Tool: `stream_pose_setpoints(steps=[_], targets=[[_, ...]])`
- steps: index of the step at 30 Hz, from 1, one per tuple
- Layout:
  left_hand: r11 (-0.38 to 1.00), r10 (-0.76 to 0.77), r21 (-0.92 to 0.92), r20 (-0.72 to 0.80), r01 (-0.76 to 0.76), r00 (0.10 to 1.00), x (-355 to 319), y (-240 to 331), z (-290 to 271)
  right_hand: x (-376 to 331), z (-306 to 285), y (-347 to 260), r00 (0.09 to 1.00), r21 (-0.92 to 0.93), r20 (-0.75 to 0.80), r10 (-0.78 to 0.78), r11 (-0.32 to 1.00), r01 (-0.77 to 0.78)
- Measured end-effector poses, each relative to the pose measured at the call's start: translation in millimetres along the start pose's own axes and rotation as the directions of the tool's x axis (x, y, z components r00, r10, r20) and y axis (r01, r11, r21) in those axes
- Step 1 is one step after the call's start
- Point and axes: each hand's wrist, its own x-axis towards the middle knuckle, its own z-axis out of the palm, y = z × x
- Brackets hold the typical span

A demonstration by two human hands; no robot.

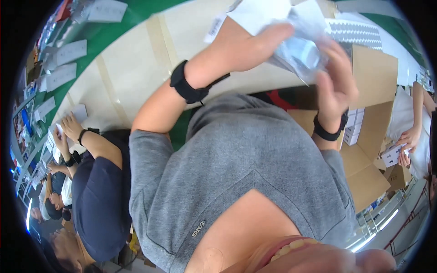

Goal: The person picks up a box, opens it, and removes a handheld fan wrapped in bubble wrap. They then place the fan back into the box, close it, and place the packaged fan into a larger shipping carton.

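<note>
Above the table, at the top of the head view, a white cardboard box [264,12] with spread flaps is blurred by motion. My left hand [246,48] closes on it from the left, thumb laid across a clear plastic bag [291,50]. Inside the bag is a pale blue-white item whose kind I cannot make out. Curled at the bag's right edge, my right hand [339,77] has its fingertips on the plastic; those fingers are smeared. Both my wrists wear black bands.
An open brown carton [371,73] with small white boxes [353,127] inside stands at my right. White trays [355,34] lie beyond it. A co-worker's hands [409,141] hold a white box at far right; another person [100,182] works close on my left. Grey-white sheets [66,52] lie along the green strip.
</note>
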Motion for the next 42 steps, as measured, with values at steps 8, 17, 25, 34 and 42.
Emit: stream_pose_setpoints(steps=[8,17,25,34,42], targets=[[0.829,0.031,-0.525,-0.304,-0.194,0.952,80,-6,2,72,34,51,0.967,0.078,0.071,0.244,0.965,-0.249],[0.974,0.045,0.218,-0.445,0.059,0.895,3,-33,-37,208,94,181,0.905,0.129,-0.353,0.238,0.970,-0.205],[0.900,-0.046,0.414,-0.218,0.135,0.975,-82,-22,-11,143,72,188,0.793,-0.071,-0.140,0.593,0.793,-0.605],[0.952,-0.304,0.170,0.486,0.253,0.819,-50,-22,71,10,-76,-52,0.905,0.329,0.420,-0.070,0.941,-0.080],[0.963,-0.261,0.238,0.937,0.124,0.232,-78,-32,198,-220,-232,-158,0.578,0.244,-0.577,0.577,0.797,-0.553]])
